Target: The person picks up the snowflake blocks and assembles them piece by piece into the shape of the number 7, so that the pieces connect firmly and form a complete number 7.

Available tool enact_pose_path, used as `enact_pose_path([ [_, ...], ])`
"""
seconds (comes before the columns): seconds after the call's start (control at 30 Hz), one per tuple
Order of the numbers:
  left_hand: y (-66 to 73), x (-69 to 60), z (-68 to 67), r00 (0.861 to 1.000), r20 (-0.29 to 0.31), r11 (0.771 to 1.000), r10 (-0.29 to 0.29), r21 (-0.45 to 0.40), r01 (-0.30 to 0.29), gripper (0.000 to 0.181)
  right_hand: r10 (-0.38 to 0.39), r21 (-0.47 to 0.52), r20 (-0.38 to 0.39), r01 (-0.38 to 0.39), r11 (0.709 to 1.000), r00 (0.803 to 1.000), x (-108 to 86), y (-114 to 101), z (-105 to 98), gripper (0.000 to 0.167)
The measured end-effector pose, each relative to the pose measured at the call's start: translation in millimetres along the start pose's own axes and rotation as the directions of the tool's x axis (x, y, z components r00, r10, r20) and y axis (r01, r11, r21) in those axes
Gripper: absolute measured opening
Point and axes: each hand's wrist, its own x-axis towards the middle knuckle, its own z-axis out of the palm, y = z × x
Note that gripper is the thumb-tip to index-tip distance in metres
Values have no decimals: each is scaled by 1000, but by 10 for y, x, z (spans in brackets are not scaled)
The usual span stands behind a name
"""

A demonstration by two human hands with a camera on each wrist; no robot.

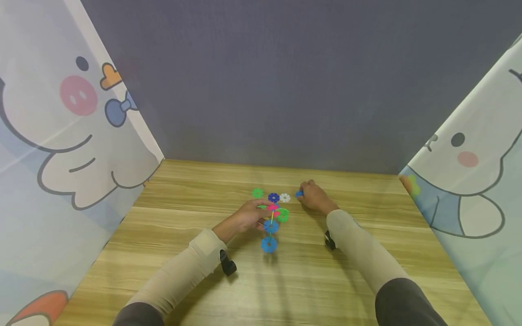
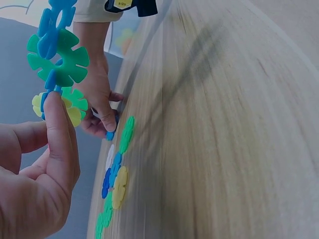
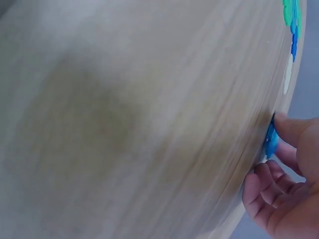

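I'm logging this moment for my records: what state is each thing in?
Left hand: pinching the disc chain.
Right hand: pinching a blue disc.
Disc chain: slotted together, held above the table.
Blue disc: pinched; whether lifted, unclear.
White disc: lying flat.
Dark-blue disc: lying flat.
Yellow disc: lying flat.
Far-left green disc: lying flat.
Middle green disc: lying flat.
Right-end green disc: lying flat.
Loose blue disc: lying flat.

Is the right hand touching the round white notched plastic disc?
Apart: the right wrist view shows bare wooden table between the right hand and the round white notched plastic disc.
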Motion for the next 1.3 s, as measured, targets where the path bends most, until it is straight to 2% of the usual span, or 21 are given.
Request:
enact_pose_path([
  [0.13,-4,7,6,1000,-8,1000,-3,-2,3,48,1,39,-9,-1,999,1000,-5,20,-12,32],
  [0.33,-3,-7,6,1000,-1,1000,7,-3,-7,47,-31,47,-81,35,998,996,-41,48,-16,23],
  [0.5,-11,-2,-9,1000,-9,1000,4,0,-4,47,-42,56,-87,47,997,995,-119,9,-83,28],
  [0.7,-20,8,-41,1000,3,1000,19,16,-19,49,-92,183,-75,105,978,993,-245,-72,-133,32],
  [0.8,-16,9,-45,1000,8,1000,20,15,-20,49,-100,276,-51,111,955,994,-308,-112,-137,32],
  [0.93,-6,0,-41,1000,14,1000,25,6,-25,48,-102,413,-10,97,906,995,-380,-162,-126,29],
  [1.1,5,-8,-31,1000,3,1000,20,-2,-20,47,-86,513,15,66,856,996,-444,-217,-94,27],
  [1.3,16,-9,-23,1000,-19,1000,16,-16,-17,46,-69,625,64,13,781,996,-537,-270,-70,28],
])
